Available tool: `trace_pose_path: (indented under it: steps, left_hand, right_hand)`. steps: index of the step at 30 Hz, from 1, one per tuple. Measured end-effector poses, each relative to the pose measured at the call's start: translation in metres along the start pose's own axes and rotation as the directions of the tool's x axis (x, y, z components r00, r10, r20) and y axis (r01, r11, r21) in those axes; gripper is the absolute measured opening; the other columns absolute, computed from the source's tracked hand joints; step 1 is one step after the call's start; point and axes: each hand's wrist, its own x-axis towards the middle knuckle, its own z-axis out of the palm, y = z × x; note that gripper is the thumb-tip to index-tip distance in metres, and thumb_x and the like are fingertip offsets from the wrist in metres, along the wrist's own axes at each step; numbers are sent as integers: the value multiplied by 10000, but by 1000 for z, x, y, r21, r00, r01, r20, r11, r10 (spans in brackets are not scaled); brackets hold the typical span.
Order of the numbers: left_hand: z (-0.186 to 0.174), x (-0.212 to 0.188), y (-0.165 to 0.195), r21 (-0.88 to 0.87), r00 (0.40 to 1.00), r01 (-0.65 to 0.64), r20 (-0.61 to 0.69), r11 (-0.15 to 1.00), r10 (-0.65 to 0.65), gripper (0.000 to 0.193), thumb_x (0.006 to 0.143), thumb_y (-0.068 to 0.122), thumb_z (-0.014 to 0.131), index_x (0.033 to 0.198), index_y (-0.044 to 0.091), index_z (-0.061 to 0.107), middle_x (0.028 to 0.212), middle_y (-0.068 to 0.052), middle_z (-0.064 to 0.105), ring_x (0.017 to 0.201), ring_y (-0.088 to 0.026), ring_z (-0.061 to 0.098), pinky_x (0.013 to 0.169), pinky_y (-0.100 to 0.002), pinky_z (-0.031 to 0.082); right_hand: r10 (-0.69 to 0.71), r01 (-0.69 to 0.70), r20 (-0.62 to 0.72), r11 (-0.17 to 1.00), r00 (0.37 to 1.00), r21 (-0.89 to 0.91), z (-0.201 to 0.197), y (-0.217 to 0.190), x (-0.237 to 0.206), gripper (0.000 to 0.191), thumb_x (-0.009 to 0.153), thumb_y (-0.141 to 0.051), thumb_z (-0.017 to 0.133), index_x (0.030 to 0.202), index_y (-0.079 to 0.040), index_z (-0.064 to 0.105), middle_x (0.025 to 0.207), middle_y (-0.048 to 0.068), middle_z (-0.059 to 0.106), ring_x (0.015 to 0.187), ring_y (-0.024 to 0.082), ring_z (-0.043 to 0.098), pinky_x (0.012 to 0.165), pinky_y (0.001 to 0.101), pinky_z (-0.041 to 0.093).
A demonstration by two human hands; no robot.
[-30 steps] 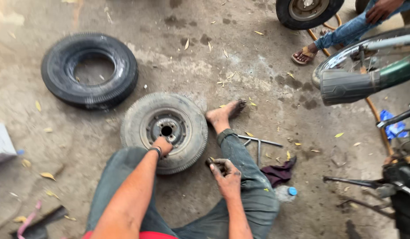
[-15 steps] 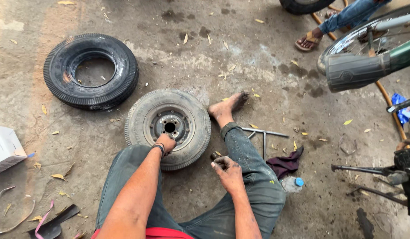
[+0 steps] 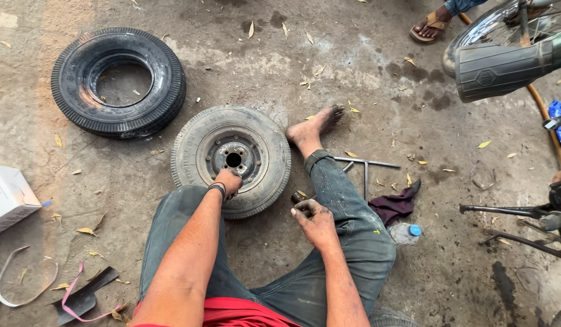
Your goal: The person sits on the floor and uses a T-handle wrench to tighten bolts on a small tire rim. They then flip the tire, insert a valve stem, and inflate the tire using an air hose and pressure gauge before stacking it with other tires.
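Left hand (image 3: 229, 181): fingers curled, resting on the steel rim of the wheel, just below its centre hole; whether it grips anything there cannot be told.
Right hand (image 3: 314, 217): held over the right thigh, fingers closed around a small dark part (image 3: 300, 198) that sticks out toward the wheel.
Wheel (image 3: 232, 158): lies flat on the concrete between the person's legs, under the left hand, just left of the right hand.
Spare tyre (image 3: 119, 82): bare, without rim, flat on the ground, beyond and left of the left hand.
Cross wrench (image 3: 365, 165): on the floor to the right of the right hand, past the shin.
Dark rag (image 3: 396, 204) and plastic bottle (image 3: 404, 233): right of the right hand, beside the knee.
White box (image 3: 8, 198): far left of the left hand.
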Motion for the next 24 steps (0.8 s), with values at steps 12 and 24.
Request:
trace_pose_path:
  steps: [12, 24]
  left_hand:
    - [1, 2, -1, -5, 1000, 23, -14, 1000, -23, 123, 828, 39, 588, 748, 21, 679, 550, -104, 583, 407, -193, 509, 386, -363, 363]
    - [1, 8, -5, 16, 999, 39, -23, 999, -39, 112, 844, 56, 606, 746, 14, 640, 572, -100, 575, 433, -188, 503, 404, -369, 353]
  right_hand:
    - [28, -27, 27, 999, 999, -20, 0, -1, 1, 316, 838, -296, 799, 1043, -59, 764, 768, 53, 717, 691, 123, 637, 660, 305, 536]
    - [64, -63, 52, 998, 997, -20, 0, -6, 0, 340, 844, -312, 790, 1074, -63, 762, 827, 58, 749, 741, 134, 675, 704, 317, 562]
